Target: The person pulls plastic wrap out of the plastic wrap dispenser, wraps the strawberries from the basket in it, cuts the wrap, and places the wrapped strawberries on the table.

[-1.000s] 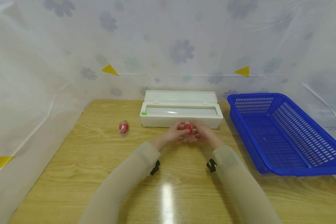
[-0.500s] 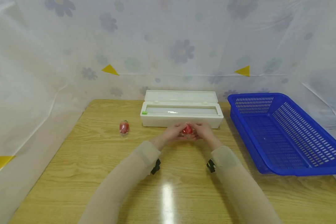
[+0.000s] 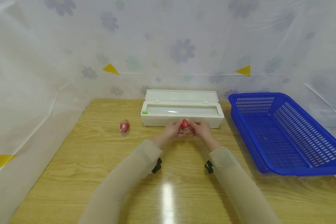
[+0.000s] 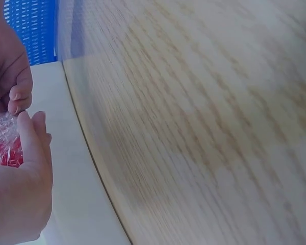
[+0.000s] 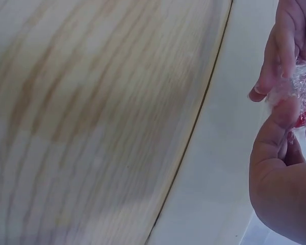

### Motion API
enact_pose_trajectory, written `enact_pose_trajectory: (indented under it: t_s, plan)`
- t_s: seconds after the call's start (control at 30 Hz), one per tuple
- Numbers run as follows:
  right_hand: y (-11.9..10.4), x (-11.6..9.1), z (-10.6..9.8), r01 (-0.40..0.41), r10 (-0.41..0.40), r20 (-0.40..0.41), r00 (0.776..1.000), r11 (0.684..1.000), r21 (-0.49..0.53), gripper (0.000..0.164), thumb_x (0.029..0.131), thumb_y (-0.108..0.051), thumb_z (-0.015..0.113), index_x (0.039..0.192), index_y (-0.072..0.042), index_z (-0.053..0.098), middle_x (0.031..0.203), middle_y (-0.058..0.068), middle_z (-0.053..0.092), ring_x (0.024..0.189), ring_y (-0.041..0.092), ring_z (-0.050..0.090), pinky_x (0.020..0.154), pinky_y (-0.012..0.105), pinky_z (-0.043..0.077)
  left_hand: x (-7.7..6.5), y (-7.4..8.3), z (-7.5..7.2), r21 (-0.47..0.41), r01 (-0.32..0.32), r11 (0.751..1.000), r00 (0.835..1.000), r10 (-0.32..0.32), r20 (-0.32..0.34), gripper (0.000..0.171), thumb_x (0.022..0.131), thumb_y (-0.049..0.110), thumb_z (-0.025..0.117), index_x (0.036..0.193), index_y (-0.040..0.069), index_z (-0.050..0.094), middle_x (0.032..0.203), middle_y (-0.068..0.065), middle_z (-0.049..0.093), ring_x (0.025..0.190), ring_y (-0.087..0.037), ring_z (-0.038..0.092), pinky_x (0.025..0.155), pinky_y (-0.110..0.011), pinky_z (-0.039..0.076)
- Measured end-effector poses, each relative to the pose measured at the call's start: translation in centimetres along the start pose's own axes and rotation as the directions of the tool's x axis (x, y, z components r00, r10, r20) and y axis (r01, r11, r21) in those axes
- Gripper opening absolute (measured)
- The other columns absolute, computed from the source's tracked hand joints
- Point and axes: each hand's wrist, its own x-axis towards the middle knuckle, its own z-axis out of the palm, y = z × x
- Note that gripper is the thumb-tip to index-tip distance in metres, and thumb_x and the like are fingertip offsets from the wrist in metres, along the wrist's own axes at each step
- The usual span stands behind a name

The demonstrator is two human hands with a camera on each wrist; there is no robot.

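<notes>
Both hands hold one strawberry [image 3: 185, 124] in crumpled clear cling film, just in front of the long white box. My left hand [image 3: 171, 130] grips it from the left, while the right hand [image 3: 200, 128] pinches it from the right. Its red tip points up in the head view and the film bunches below. In the left wrist view, the wrapped strawberry [image 4: 9, 150] shows between the fingers. The right wrist view shows gathered film [image 5: 296, 92] at the fingertips; much of the red is covered there.
A white cling film dispenser [image 3: 182, 120] with a raised lid and green slider [image 3: 144, 112] stands at the back. Another film-wrapped strawberry [image 3: 124, 127] lies on the wooden table [image 3: 100, 161] at left. A blue plastic basket [image 3: 247, 137] sits at right.
The strawberry has turned so its tip points up, and the film now gathers beneath it. Both hands have closed in around it and shifted slightly left. The other strawberry has stayed put.
</notes>
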Motion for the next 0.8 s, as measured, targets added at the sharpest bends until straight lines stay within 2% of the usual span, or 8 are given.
enact_pose_trajectory:
  t_s: [0.13, 0.23, 0.33, 0.37, 0.57, 0.7, 0.8]
  plan:
    - [0.1, 0.0, 0.0, 0.012, -0.012, -0.013, 1.0, 1.0, 0.001, 0.037, 0.097, -0.022, 0.051, 0.1, 0.014, 0.06, 0.053, -0.006, 0.053, 0.05, 0.004, 0.053, 0.051, 0.018, 0.048, 1.4, -1.2, -0.1, -0.005, -0.019, 1.0, 0.999, 0.018, -0.047, 0.046, 0.101, 0.031, 0.039, 0.122, -0.008, 0.052, 0.109, -0.021, 0.063, 0.088, -0.022, 0.066, 0.081, -0.03, 0.055]
    - [0.1, -0.1, 0.0, 0.007, -0.007, -0.025, 1.0, 1.0, 0.002, 0.037, 0.097, -0.023, 0.051, 0.1, 0.012, 0.06, 0.053, -0.007, 0.053, 0.05, 0.004, 0.053, 0.051, 0.018, 0.049, 1.7, -1.3, 0.0, -0.002, -0.022, 1.0, 0.997, 0.022, -0.076, 0.045, 0.1, 0.031, 0.042, 0.118, -0.008, 0.054, 0.105, -0.019, 0.064, 0.084, -0.022, 0.067, 0.078, -0.029, 0.055]
    - [0.1, -0.1, 0.1, -0.006, 0.007, -0.048, 0.999, 1.0, 0.014, 0.036, 0.096, -0.021, 0.051, 0.103, 0.013, 0.061, 0.053, -0.007, 0.054, 0.05, 0.004, 0.054, 0.051, 0.017, 0.049, 1.4, -1.1, 0.2, -0.001, -0.035, 0.999, 0.995, 0.034, -0.094, 0.042, 0.1, 0.028, 0.042, 0.118, -0.008, 0.055, 0.109, -0.021, 0.064, 0.082, -0.02, 0.066, 0.08, -0.03, 0.055]
    - [0.1, -0.1, 0.1, -0.011, 0.012, -0.057, 0.998, 1.0, 0.015, 0.035, 0.096, -0.02, 0.051, 0.104, 0.013, 0.061, 0.054, -0.006, 0.055, 0.05, 0.004, 0.054, 0.052, 0.017, 0.049, 1.1, -0.8, 0.4, 0.002, -0.02, 1.0, 0.994, 0.02, -0.112, 0.041, 0.101, 0.026, 0.041, 0.121, -0.008, 0.054, 0.113, -0.022, 0.062, 0.083, -0.02, 0.065, 0.084, -0.032, 0.054]
    - [-0.1, -0.4, 0.3, -0.025, 0.03, -0.102, 0.994, 0.999, 0.044, 0.033, 0.095, -0.015, 0.053, 0.108, 0.014, 0.061, 0.06, -0.004, 0.058, 0.05, 0.003, 0.057, 0.055, 0.019, 0.053, 0.4, -0.4, 0.5, -0.029, -0.028, 0.999, 0.991, 0.024, -0.131, 0.039, 0.1, 0.02, 0.044, 0.125, -0.008, 0.052, 0.12, -0.025, 0.058, 0.067, -0.01, 0.057, 0.087, -0.037, 0.053]
    - [0.0, -0.5, 0.3, -0.021, 0.028, -0.123, 0.992, 0.998, 0.054, 0.03, 0.093, -0.012, 0.054, 0.106, 0.015, 0.062, 0.061, -0.003, 0.058, 0.049, 0.003, 0.057, 0.057, 0.021, 0.054, 0.3, -0.3, 0.5, -0.032, -0.037, 0.999, 0.991, 0.033, -0.131, 0.037, 0.098, 0.017, 0.047, 0.123, -0.009, 0.054, 0.118, -0.026, 0.059, 0.062, -0.01, 0.056, 0.085, -0.039, 0.053]
    - [0.0, -0.6, 0.4, -0.024, 0.028, -0.125, 0.992, 0.999, 0.038, 0.029, 0.093, -0.011, 0.054, 0.104, 0.015, 0.062, 0.061, -0.002, 0.058, 0.05, 0.003, 0.057, 0.058, 0.022, 0.054, 0.3, -0.4, 0.5, 0.027, -0.042, 0.999, 0.987, 0.046, -0.154, 0.034, 0.098, 0.017, 0.047, 0.118, -0.009, 0.057, 0.114, -0.026, 0.061, 0.06, -0.01, 0.056, 0.079, -0.035, 0.056]
